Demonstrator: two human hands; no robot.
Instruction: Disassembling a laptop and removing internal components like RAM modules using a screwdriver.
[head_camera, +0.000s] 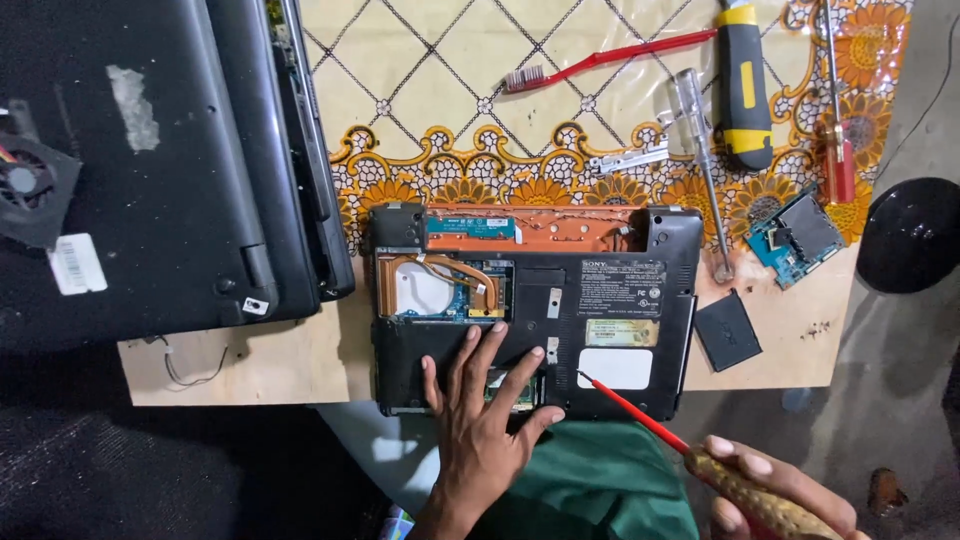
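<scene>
The left hand (480, 420) lies flat with fingers spread on the open black laptop (530, 310), which sits upside down at the front of the bench (270, 365). The right hand (775, 490) grips a red screwdriver (640, 415), its tip touching the laptop. If the tip slips, it could scratch the small parts inside.

Quick count: two hands, left hand (480, 420) and right hand (775, 490). Two laptops, small opened one (620, 300) plus bigger black one (180, 160). Four screwdrivers: red-shaft (640, 415), clear-handle (700, 150), yellow-black (742, 85), red-handle (838, 120). One red toothbrush (600, 62). One loose circuit board (795, 240). One black cover plate (727, 332). One cooling fan (28, 185). One metal bracket (628, 160).
</scene>
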